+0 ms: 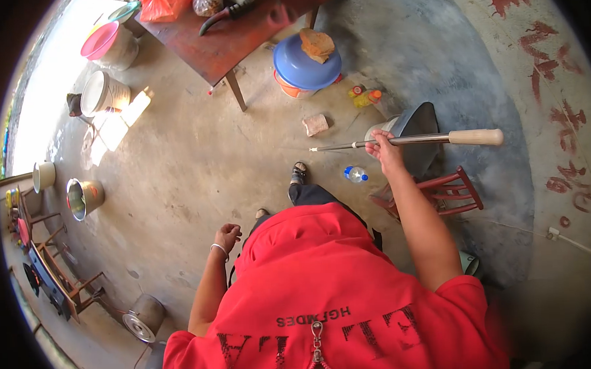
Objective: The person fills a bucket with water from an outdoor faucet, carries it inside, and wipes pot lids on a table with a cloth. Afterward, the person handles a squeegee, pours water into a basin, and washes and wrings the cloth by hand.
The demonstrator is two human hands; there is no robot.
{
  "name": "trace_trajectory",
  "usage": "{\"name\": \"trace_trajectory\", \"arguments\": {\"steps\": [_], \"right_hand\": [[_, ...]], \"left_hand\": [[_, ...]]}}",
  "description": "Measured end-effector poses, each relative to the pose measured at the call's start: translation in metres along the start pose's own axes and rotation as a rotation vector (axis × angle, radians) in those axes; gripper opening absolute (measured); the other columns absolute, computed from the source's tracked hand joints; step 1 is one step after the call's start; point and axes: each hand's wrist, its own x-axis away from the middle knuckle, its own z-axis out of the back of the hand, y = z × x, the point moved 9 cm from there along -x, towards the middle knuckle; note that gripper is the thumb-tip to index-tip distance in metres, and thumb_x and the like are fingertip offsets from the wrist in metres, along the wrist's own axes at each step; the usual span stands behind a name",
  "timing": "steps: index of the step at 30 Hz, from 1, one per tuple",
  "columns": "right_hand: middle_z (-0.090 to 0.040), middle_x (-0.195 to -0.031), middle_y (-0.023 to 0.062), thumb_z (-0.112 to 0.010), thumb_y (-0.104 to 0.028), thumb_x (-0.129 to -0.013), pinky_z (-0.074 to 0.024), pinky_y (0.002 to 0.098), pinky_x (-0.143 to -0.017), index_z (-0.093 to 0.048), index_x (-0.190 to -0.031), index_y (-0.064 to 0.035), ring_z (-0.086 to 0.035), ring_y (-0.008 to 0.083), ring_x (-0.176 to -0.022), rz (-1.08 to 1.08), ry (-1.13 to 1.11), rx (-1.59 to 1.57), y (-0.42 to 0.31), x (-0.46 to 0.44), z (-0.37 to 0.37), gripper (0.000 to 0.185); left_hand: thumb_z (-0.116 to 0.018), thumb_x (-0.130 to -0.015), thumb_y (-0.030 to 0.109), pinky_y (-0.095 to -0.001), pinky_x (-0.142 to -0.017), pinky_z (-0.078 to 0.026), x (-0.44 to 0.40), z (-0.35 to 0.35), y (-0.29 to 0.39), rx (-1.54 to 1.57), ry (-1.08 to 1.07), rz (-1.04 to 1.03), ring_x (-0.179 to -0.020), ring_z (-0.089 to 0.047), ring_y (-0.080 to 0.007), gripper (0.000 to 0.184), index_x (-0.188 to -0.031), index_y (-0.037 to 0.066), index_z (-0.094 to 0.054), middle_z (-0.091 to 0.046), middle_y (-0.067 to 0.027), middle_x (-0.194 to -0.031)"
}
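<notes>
Pole [425, 139], one: was held in the closed right hand [388, 153].
Left hand [228, 237] hung half-open, seemingly empty; shifting the pole likely called for steady grip.

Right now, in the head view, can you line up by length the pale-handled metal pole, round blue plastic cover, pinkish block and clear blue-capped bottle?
Longest first:
1. Metal pole, in the right hand
2. Blue cover
3. Pinkish block and clear bottle: too alike to rank

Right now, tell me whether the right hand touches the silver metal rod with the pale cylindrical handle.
Touching: the head view shows the right hand curled around the silver metal rod.
</notes>
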Motion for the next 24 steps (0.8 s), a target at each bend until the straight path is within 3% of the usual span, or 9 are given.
{"name": "trace_trajectory", "arguments": {"steps": [5,8,11,13,14,15,18,22,24], "right_hand": [[-0.058,-0.084,0.0062,-0.06,-0.012,-0.078,-0.0522,0.0285,-0.058,-0.057,-0.09,-0.0056,-0.06,0.0193,-0.066,0.051,-0.021,0.044,-0.006,0.038,-0.013,0.014],[-0.058,-0.087,0.0082,-0.062,-0.011,-0.076,-0.0527,0.034,-0.062,-0.054,-0.092,-0.0048,-0.06,0.0229,-0.069,0.068,-0.019,0.039,-0.009,0.048,-0.011,0.019],[-0.058,-0.089,0.0095,-0.062,-0.01,-0.077,-0.053,0.0339,-0.062,-0.053,-0.093,-0.0041,-0.061,0.0233,-0.07,0.135,-0.03,0.088,-0.022,0.062,-0.009,0.02],[-0.059,-0.093,0.0082,-0.06,-0.016,-0.08,-0.0525,0.03,-0.063,-0.055,-0.095,-0.0041,-0.061,0.0231,-0.075,0.205,0.009,0.223,-0.031,0.067,0.001,0.019],[-0.059,-0.093,0.0082,-0.06,-0.016,-0.08,-0.0525,0.03,-0.063,-0.055,-0.095,-0.0041,-0.061,0.0231,-0.075,0.213,0.006,0.223,-0.036,0.07,0.003,0.019],[-0.06,-0.092,0.0088,-0.059,-0.015,-0.081,-0.0528,0.0289,-0.059,-0.054,-0.095,-0.0029,-0.061,0.0211,-0.069,0.227,0.049,0.273,-0.042,0.074,0.008,0.019],[-0.062,-0.09,0.0083,-0.058,-0.016,-0.082,-0.0519,0.0254,-0.052,-0.055,-0.096,-0.0017,-0.061,0.0162,-0.061,0.27,0.12,0.361,-0.061,0.077,0.026,0.02],[-0.061,-0.092,0.0053,-0.059,-0.02,-0.082,-0.0508,0.0247,-0.056,-0.056,-0.098,-0.0044,-0.06,0.0162,-0.066,0.305,0.192,0.412,-0.078,0.062,0.055,0.023],[-0.061,-0.091,0.0051,-0.059,-0.019,-0.081,-0.0507,0.0258,-0.058,-0.056,-0.097,-0.0043,-0.06,0.0164,-0.068,0.305,0.23,0.345,-0.083,0.048,0.072,0.022]], "left_hand": [[-0.056,-0.084,0.015,-0.0253,-0.059,-0.049,0.026,0.024,-0.063,0.271,0.064,-0.055,-0.069,-0.059,-0.0151,0.02,-0.095,-0.001,-0.057,-0.061,-0.0095,-0.079],[-0.057,-0.083,0.016,-0.0243,-0.056,-0.048,0.058,0.054,-0.148,0.443,0.184,0.084,-0.067,-0.059,-0.0158,0.021,-0.094,-0.001,-0.057,-0.061,-0.0108,-0.079],[-0.06,-0.078,0.016,-0.0278,-0.047,-0.047,0.076,0.07,-0.291,0.682,0.206,0.244,-0.061,-0.058,-0.0186,0.024,-0.094,-0.001,-0.054,-0.062,-0.0136,-0.08],[-0.06,-0.076,0.013,-0.0303,-0.046,-0.047,0.079,0.081,-0.416,0.515,0.262,0.225,-0.061,-0.058,-0.0226,0.026,-0.096,-0.001,-0.052,-0.061,-0.0161,-0.08],[-0.06,-0.074,0.01,-0.0327,-0.045,-0.047,0.118,0.079,-0.417,0.689,0.314,0.45,-0.062,-0.058,-0.0262,0.028,-0.098,-0.001,-0.051,-0.06,-0.0184,-0.081],[-0.059,-0.074,0.008,-0.0339,-0.045,-0.047,0.142,0.077,-0.425,0.753,0.398,0.542,-0.062,-0.058,-0.0274,0.027,-0.098,-0.001,-0.051,-0.06,-0.0195,-0.082],[-0.057,-0.075,0.006,-0.0345,-0.045,-0.047,0.169,0.072,-0.436,0.747,0.398,0.598,-0.06,-0.057,-0.0277,0.025,-0.098,0.0,-0.051,-0.06,-0.0188,-0.081],[-0.058,-0.076,0.007,-0.0325,-0.044,-0.046,0.147,0.066,-0.396,0.711,0.339,0.525,-0.056,-0.056,-0.0244,0.024,-0.097,-0.001,-0.051,-0.059,-0.0169,-0.077],[-0.059,-0.077,0.01,-0.029,-0.045,-0.045,0.126,0.061,-0.34,0.704,0.367,0.378,-0.054,-0.055,-0.0195,0.023,-0.095,-0.001,-0.052,-0.058,-0.0137,-0.075]]}}
